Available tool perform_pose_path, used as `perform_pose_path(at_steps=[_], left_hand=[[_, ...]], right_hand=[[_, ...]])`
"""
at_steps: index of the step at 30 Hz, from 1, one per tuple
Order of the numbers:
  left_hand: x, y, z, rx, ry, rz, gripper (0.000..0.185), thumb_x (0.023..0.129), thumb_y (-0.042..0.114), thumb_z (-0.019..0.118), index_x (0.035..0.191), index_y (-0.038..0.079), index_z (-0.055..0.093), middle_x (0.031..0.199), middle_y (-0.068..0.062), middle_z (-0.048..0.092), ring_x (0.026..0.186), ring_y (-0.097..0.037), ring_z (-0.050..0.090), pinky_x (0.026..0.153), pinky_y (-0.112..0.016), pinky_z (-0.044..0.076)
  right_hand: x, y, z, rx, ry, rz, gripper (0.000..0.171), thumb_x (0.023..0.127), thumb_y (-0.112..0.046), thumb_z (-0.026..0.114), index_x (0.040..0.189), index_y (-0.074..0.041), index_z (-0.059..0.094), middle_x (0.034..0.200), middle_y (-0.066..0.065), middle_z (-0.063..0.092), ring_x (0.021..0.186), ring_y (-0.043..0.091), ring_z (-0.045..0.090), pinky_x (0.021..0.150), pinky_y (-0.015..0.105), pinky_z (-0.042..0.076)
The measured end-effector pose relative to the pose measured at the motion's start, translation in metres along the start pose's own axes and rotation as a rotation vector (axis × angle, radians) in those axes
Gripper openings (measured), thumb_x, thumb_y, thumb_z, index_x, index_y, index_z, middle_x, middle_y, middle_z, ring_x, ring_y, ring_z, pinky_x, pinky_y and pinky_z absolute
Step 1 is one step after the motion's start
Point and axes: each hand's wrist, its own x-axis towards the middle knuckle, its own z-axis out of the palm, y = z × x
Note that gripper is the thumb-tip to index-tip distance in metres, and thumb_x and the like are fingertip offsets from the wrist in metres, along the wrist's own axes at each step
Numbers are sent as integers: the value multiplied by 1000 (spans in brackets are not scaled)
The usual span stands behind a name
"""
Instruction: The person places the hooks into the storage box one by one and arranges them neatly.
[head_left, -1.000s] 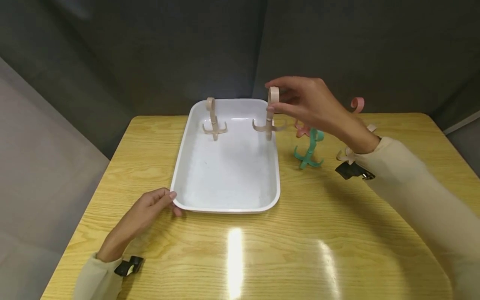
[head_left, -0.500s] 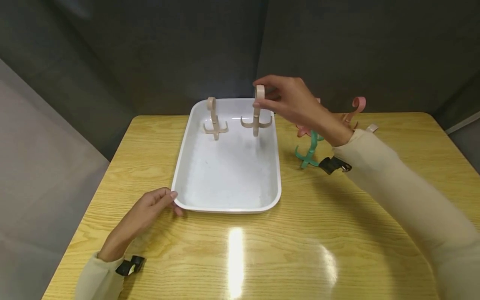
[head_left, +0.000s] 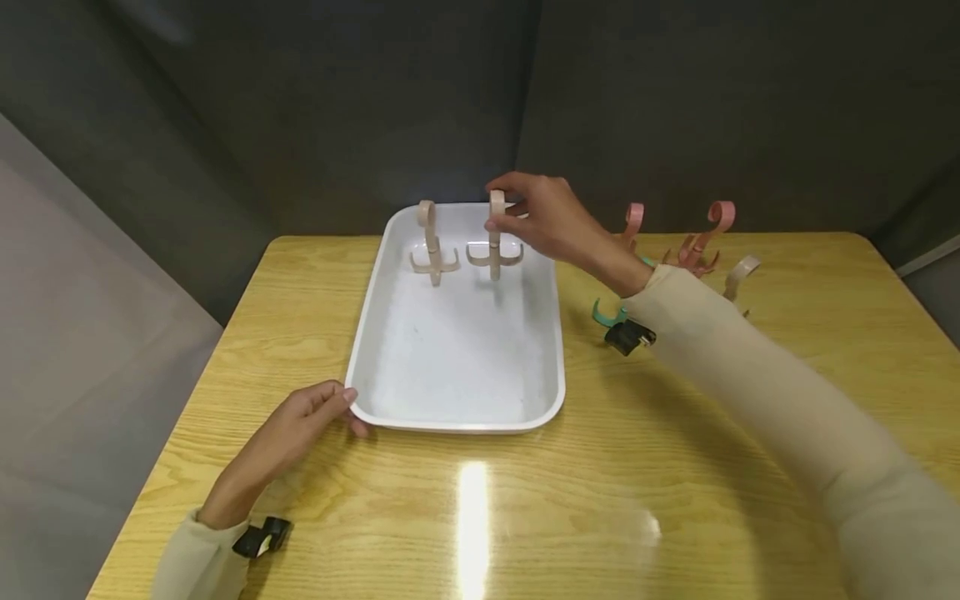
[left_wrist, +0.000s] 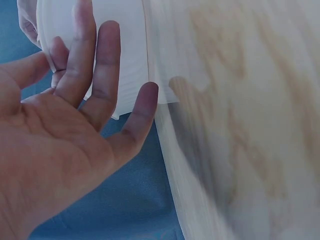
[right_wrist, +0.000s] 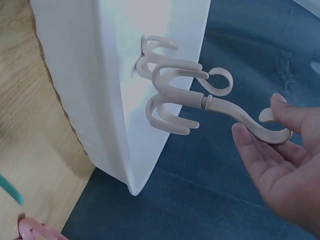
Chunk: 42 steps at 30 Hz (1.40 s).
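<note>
My right hand (head_left: 551,221) pinches a beige rotating claw hook (head_left: 495,260) by its curved top, holding it upright at the far right part of the white tray (head_left: 457,358). In the right wrist view, the held hook (right_wrist: 182,97) has several upturned prongs, and the thumb and fingers meet around its curl. A matching beige hook (head_left: 433,258) stands in the tray's far left part. At the tray's near left corner, my left hand (head_left: 300,417) grips the rim, thumb on top and fingertips beneath. Its other fingers (left_wrist: 105,70) spread out loosely in the left wrist view.
Right of the tray, two pink hooks (head_left: 722,218), a beige hook (head_left: 738,277) and a green hook (head_left: 609,315) stand on the wooden table (head_left: 375,517), partly hidden behind the right arm. A dark curtain (head_left: 337,108) hangs along the table's far edge.
My right hand has carried the beige hook leftward from the tray's right rim, and then lower, toward the other beige hook. The left hand keeps its hold on the tray corner.
</note>
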Motion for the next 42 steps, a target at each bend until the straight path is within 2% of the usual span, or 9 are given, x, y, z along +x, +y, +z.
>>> perform_pose_path(at_steps=[7,15,20,27,36,42], left_hand=[[0,0,0,7,10,5,41,114,33,44,99,4,68,89,-1,77,119,-28,60,100,-36,42],[-1,0,-1,13,9,9,40,114,33,44,99,4,68,89,0,76,118,-27,60,101,-43,42],[0,2,-1,7,10,12,39,114,32,44,100,4,68,89,-1,77,118,-26,61,102,-42,42],[0,3,0,4,14,21,36,114,28,45,102,3,68,89,-1,77,117,-25,61,100,-38,43],[0,4,-1,6,14,23,36,114,27,45,101,3,67,89,-1,77,115,-26,61,99,-42,43],[1,3,0,0,12,23,36,114,27,45,101,3,67,88,-2,77,115,-26,62,99,-36,43]], right_hand=[[9,1,9,5,-2,22,50,97,-12,76,141,3,59,136,19,64,120,32,67,101,42,52],[19,6,16,5,-10,60,50,98,-9,74,143,5,57,141,20,62,122,33,66,102,43,51],[24,12,17,-10,15,64,49,99,-9,73,142,5,57,140,21,62,123,33,65,102,43,51],[27,20,17,-41,29,81,48,99,-10,73,142,5,58,139,21,63,128,32,62,104,43,49],[30,25,20,-59,7,135,49,102,-10,69,146,5,53,144,22,59,130,34,59,105,44,49],[30,29,23,-43,8,151,49,103,-9,66,147,5,51,146,23,57,130,34,59,104,44,50]])
